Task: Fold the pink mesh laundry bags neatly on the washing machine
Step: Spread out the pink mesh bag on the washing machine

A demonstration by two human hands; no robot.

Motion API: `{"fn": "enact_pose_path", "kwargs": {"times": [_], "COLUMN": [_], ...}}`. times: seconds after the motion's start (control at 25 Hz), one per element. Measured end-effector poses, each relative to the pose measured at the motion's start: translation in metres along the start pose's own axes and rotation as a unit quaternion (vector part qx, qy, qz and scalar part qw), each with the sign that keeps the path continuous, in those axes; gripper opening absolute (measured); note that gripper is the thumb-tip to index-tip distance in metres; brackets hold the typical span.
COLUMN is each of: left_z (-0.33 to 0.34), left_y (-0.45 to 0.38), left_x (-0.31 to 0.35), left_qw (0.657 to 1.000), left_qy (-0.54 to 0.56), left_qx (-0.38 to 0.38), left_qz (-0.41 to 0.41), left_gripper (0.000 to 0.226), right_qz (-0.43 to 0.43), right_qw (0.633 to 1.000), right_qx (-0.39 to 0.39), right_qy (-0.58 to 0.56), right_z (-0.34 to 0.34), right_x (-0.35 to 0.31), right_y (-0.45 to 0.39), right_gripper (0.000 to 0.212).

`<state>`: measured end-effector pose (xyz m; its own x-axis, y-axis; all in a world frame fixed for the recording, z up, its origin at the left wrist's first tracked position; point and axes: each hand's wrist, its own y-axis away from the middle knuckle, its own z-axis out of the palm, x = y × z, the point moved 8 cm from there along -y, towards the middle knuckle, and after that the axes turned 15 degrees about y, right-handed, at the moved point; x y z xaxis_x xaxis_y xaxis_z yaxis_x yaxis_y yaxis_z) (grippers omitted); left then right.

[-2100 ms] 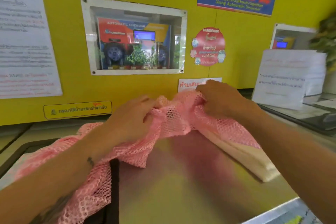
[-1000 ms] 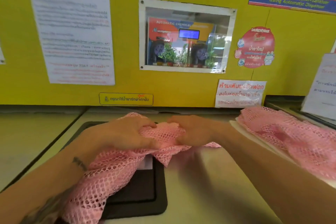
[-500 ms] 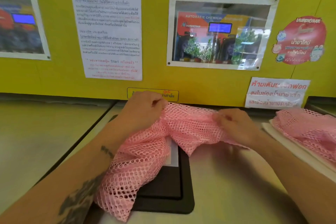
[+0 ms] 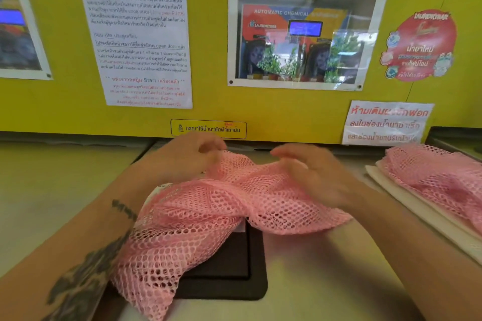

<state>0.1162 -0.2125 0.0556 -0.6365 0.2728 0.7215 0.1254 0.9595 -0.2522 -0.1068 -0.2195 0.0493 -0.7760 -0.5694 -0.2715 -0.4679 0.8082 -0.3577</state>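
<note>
A crumpled pink mesh laundry bag (image 4: 208, 216) lies across the washing machine top (image 4: 326, 268), draped over the dark lid panel (image 4: 229, 276). My left hand (image 4: 187, 156) pinches the bag's far left edge near the wall. Over the bag's right part, my right hand (image 4: 313, 174) rests with fingers spread and blurred, touching the mesh; I cannot tell whether it grips. A second pink mesh bag (image 4: 438, 180) lies at the right on a white folded cloth (image 4: 417, 214).
A yellow wall (image 4: 52, 101) with paper notices (image 4: 135, 31) and a framed dispenser window (image 4: 305, 34) rises right behind the machine. Another machine top (image 4: 52, 190) adjoins on the left.
The view has swung left and closer to the bag on the lid. My right hand went from pinching the mesh to lying spread on it; the bag looks wider.
</note>
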Motion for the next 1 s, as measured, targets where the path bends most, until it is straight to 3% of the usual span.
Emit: {"fn": "enact_pose_path", "kwargs": {"times": [0.08,0.12,0.28,0.36,0.44,0.52,0.6,0.64,0.72,0.8,0.88,0.92,1.0], "left_z": [0.022,0.028,0.031,0.034,0.020,-0.023,-0.062,-0.070,-0.062,-0.026,0.012,0.027,0.048], "left_y": [0.004,0.006,0.003,0.001,-0.001,0.003,0.013,0.015,0.007,-0.004,-0.005,-0.003,-0.001], "left_x": [-0.026,-0.032,-0.019,-0.011,-0.002,0.005,0.008,0.004,-0.012,-0.033,-0.044,-0.045,-0.045], "left_qw": [0.982,0.974,0.989,0.995,0.999,0.978,0.939,0.932,0.957,0.988,0.990,0.984,0.973], "left_qy": [-0.137,-0.158,-0.103,-0.074,-0.035,-0.039,-0.041,-0.021,0.034,0.000,-0.093,-0.127,-0.144], "left_qx": [-0.116,-0.143,-0.097,-0.067,0.022,0.196,0.328,0.347,0.285,0.143,-0.002,-0.063,-0.148], "left_qz": [-0.065,-0.077,-0.039,-0.012,0.015,0.056,0.097,0.102,0.047,-0.060,-0.108,-0.112,-0.101], "left_gripper": [0.041,0.048,0.047,0.045,0.044,0.040,0.034,0.031,0.026,0.034,0.055,0.066,0.074], "right_qz": [-0.011,-0.020,-0.026,-0.006,0.016,0.052,0.115,0.153,0.208,0.206,0.140,0.099,0.028], "right_qw": [0.988,0.983,0.997,0.998,0.988,0.972,0.956,0.947,0.927,0.929,0.963,0.979,0.992], "right_qx": [-0.142,-0.155,-0.041,0.049,0.136,0.168,0.112,0.057,-0.048,-0.045,0.029,0.030,-0.065], "right_qy": [0.057,0.094,0.057,0.045,0.073,0.153,0.246,0.276,0.309,0.304,0.229,0.176,0.103], "right_z": [0.038,0.045,0.027,0.009,-0.014,-0.033,-0.038,-0.034,-0.021,-0.021,-0.024,-0.018,0.014], "right_x": [-0.001,0.001,0.001,0.005,0.009,0.020,0.040,0.050,0.063,0.061,0.039,0.026,0.002], "right_y": [0.004,0.005,-0.003,-0.005,-0.004,-0.003,-0.001,0.002,0.008,0.007,0.002,0.001,0.003], "right_gripper": [0.048,0.047,0.004,0.016,0.022,0.021,0.014,0.011,0.016,0.041,0.050,0.049,0.047]}}
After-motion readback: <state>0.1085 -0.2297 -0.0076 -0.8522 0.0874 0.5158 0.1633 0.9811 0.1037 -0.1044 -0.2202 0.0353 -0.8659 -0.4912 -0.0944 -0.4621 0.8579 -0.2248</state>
